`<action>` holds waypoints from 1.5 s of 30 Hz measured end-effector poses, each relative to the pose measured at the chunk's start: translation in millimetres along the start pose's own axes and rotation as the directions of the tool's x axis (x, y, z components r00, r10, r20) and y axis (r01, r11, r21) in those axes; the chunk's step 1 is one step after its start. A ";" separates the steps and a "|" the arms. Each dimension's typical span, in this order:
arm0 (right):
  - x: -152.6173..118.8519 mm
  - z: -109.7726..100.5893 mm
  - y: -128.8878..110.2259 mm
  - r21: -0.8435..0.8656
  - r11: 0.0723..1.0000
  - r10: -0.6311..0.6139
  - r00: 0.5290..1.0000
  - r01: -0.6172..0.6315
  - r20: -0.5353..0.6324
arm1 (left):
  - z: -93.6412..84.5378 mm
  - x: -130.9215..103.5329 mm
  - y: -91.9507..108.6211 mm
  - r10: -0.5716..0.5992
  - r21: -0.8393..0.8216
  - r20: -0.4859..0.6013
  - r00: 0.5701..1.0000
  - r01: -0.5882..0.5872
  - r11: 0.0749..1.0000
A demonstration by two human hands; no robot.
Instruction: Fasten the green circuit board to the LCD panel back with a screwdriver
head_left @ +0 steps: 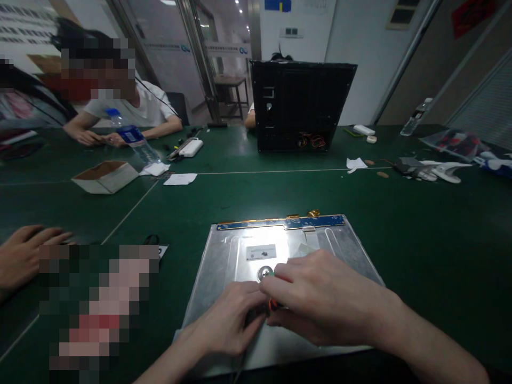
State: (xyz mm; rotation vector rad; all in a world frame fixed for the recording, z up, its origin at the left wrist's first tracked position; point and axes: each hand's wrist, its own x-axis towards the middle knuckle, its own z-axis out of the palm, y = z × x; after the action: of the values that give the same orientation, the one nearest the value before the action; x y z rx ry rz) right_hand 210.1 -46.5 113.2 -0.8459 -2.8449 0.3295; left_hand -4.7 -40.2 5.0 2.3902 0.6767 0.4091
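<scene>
A silver metal display panel [224,266] lies flat before me, with a blue circuit strip [256,224] along its far edge. Near its middle is a round silver disc [264,273], just beyond my fingertips. My left hand [234,317] and my right hand [316,298] meet over the panel, both with curled fingers. Between them shows a small black-and-orange object [273,304], mostly hidden by the fingers; its kind cannot be made out. A pale label [261,252] is stuck on the panel beyond the disc.
Another person's hand [34,250] rests on the green table [432,240] at left. Farther off are an open carton [106,178], a water bottle [134,138], a black upright casing [300,106], white scraps [356,164] and gloves [436,170]. Seated people occupy the far side.
</scene>
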 end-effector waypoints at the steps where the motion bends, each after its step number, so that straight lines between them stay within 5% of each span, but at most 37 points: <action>1: -0.2 -0.9 -0.3 0.019 1.000 -0.001 1.000 0.001 0.006 | 0.2 -0.2 -0.5 0.002 -0.001 0.000 1.000 -0.002 1.000; 35: -0.3 1.0 -0.6 -0.020 1.000 0.004 1.000 -0.004 0.007 | -5.5 2.5 5.6 -0.047 0.004 0.033 0.998 0.047 0.999; 45: -2.0 -5.9 -2.2 0.087 0.996 -0.021 0.999 0.017 0.040 | -2.5 0.5 1.6 -0.039 -0.016 0.006 0.999 0.039 0.999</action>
State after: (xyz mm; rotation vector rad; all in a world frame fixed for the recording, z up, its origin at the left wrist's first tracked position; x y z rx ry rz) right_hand 211.8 -48.5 119.2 -0.8041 -2.8507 0.4702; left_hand -4.8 -39.8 8.0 2.3583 0.7134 0.3898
